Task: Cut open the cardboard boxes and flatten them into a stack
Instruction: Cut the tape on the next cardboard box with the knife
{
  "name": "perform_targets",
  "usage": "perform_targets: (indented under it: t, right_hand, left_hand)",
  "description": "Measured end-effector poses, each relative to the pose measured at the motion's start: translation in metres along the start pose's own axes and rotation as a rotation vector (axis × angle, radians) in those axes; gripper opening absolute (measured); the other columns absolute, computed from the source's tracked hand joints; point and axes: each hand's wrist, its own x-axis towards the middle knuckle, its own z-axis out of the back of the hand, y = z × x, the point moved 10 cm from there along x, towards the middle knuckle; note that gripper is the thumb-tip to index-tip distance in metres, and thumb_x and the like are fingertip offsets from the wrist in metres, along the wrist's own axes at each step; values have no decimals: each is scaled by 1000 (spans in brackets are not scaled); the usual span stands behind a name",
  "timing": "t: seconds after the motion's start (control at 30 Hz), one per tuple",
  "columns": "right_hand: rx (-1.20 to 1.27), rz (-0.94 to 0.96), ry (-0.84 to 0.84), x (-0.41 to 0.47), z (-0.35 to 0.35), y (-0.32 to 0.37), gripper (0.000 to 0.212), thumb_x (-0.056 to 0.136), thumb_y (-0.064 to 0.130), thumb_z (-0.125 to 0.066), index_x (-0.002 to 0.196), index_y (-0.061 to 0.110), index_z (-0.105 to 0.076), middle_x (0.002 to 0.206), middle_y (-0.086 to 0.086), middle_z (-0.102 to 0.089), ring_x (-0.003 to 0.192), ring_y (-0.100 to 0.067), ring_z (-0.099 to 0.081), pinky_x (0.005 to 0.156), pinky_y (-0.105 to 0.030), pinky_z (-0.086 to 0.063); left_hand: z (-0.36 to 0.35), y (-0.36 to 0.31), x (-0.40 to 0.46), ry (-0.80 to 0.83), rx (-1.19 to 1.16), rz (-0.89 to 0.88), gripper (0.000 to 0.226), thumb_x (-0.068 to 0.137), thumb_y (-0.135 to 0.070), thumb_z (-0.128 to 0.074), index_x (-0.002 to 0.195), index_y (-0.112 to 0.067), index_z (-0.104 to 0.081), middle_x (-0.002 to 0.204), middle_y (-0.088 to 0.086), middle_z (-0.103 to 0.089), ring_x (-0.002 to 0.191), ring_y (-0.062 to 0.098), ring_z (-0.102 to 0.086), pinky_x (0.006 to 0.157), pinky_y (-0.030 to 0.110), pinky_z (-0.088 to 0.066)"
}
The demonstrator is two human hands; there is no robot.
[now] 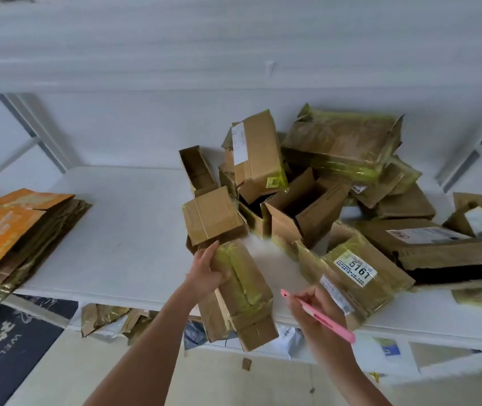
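One box in hand: my left hand (209, 273) grips a long taped cardboard box (241, 291) by its upper end, fingers curled round one side; it juts out past the front edge of the desk (111, 230).
Cutter: my right hand (319, 313) pinches a pink cutter (317, 316) like a pen, tip aimed at the box, not touching it.
Handling: I judge the box light and empty, stiff along its edges but easily crushed on the faces. The yellowish tape looks slick, so I hold at the corner edges and keep fingers clear of the taped seam where the blade must run.
Pile: many uncut boxes (336, 186) lie heaped on the desk's right side, some open, one labelled 5161 (357, 268) just beside the cutter.
Stack: flattened cardboard (20, 230) sits at the desk's left, well apart.
Obstruction: a small taped box (213, 215) touches the far end of mine; the heap crowds my right.
Floor: scraps (105, 317) and a dark mat (8, 341) lie below.
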Motion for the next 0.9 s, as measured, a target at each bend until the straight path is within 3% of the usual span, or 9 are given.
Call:
perform_targets:
  t: [0.17, 0.3, 0.37, 0.47, 0.6, 0.67, 0.77, 0.83, 0.9]
  right_hand:
    - [70, 0, -62, -2, 3, 4, 18, 86, 50, -61, 86, 33, -62, 77, -8, -69, 76, -24, -70, 66, -37, -59]
    - [122, -24, -57, 0, -2, 0, 19, 97, 19, -57, 87, 3, -61, 78, -9, -69, 75, -18, -69, 72, -25, -56]
    - [115, -40, -48, 2, -9, -4, 18, 99, 19, -53, 92, 6, -62, 83, -7, -70, 82, -17, -70, 77, -32, -59]
    - [142, -31, -29, 5, -23, -3, 17, 98, 38, -53, 105, 25, -61, 90, -3, -68, 86, -27, -69, 77, -50, -59]
    - [165, -22, -65, 17, -27, -2, 16, 94, 49, -51, 103, 37, -56, 91, 0, -65, 86, -31, -67, 74, -56, -57]
    - [162, -32, -74, 23, -26, -7, 15, 94, 48, -52, 101, 36, -57, 91, 0, -65, 86, -30, -67, 75, -56, -57]
    - [184, -69, -103, 31, -22, -18, 13, 94, 45, -57, 98, 33, -59, 91, -5, -66, 88, -29, -67, 77, -54, -58]
    - [264, -133, -133, 36, -21, -29, 6, 97, 29, -60, 98, 23, -61, 94, -13, -67, 90, -29, -69, 79, -52, -59]
    - [355, -205, -166, 40, -20, -40, 5, 96, 13, -59, 99, 9, -59, 94, -18, -68, 90, -26, -71, 82, -50, -60]
  left_hand:
    - [10, -5, -1, -91, 51, -57, 74, 82, -12, -78, 146, -17, -40, 140, 9, -33, 128, 24, -39, 100, 29, -38]
    - [11, -1, -10, -168, 51, -22, 62, 86, -21, -75, 139, -18, -43, 123, 4, -34, 107, 18, -40, 94, 29, -41]
    - [15, 4, -14, -253, 65, 22, 58, 87, -30, -74, 135, -16, -43, 115, 3, -33, 104, 22, -45, 99, 36, -45]
    - [22, 17, -24, -381, 89, 119, 63, 87, -44, -70, 134, -13, -40, 115, 6, -35, 113, 33, -49, 101, 50, -45]
    - [22, 14, -41, -469, 244, 157, 80, 89, -54, -62, 148, -17, -23, 135, 14, -35, 123, 34, -44, 101, 46, -43]
    - [16, -14, -46, -511, 499, -71, 68, 96, -46, -52, 152, -25, -19, 141, 10, -30, 131, 29, -36, 108, 43, -35]
    - [-16, -33, -35, -296, 712, -379, 51, 103, -34, -32, 153, -32, -23, 160, 3, -18, 150, 25, -10, 123, 44, -10]
    - [-24, -23, -27, -200, 757, -342, 61, 98, -54, -8, 156, -34, -12, 165, -2, -5, 153, 22, 5, 124, 42, 4]
    - [-27, -14, -20, -147, 788, -270, 72, 94, -70, -8, 157, -35, -3, 166, -5, 7, 152, 18, 14, 121, 40, 11]
